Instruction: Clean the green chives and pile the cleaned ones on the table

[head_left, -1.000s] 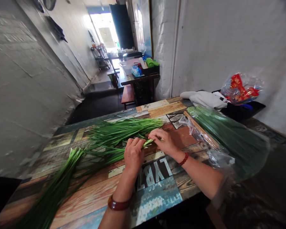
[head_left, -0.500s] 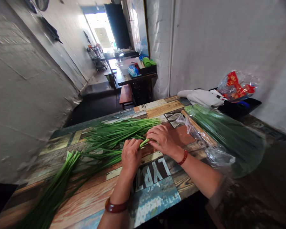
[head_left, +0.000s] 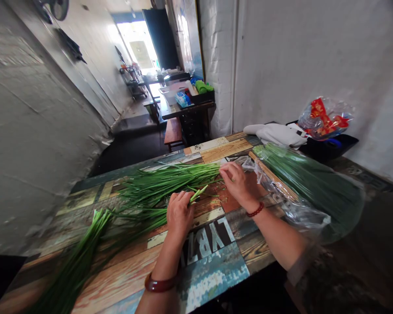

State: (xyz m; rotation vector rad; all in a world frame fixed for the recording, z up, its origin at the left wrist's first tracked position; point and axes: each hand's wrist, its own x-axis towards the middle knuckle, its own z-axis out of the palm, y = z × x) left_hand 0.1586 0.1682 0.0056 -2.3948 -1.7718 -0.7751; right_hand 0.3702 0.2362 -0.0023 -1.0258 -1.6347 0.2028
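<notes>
My left hand [head_left: 180,213] is closed round a small bunch of garlic chives [head_left: 199,194], whose pale stem ends stick out to the right past my fingers. Their green leaves trail off to the left over the table. My right hand [head_left: 236,181] is at the stem ends of the larger chive pile [head_left: 170,179], its fingers bent and the thumb a little apart. Nothing shows in it. At the left lies another bundle of chives [head_left: 85,248], pale ends pointing away from me. Small scraps lie between my hands.
The wood-patterned table [head_left: 216,270] fills the front. On its right are a clear plastic bag of chives [head_left: 308,187], a wooden stick [head_left: 275,178] and crumpled plastic [head_left: 304,216]. Behind them lie a pale cloth [head_left: 275,133] and a red-printed bag [head_left: 327,117]. Another table [head_left: 170,109] stands farther back.
My right hand has left the stem ends in my left hand and moved right and slightly away. More of the pale stems now shows. My left hand has stayed in place.
</notes>
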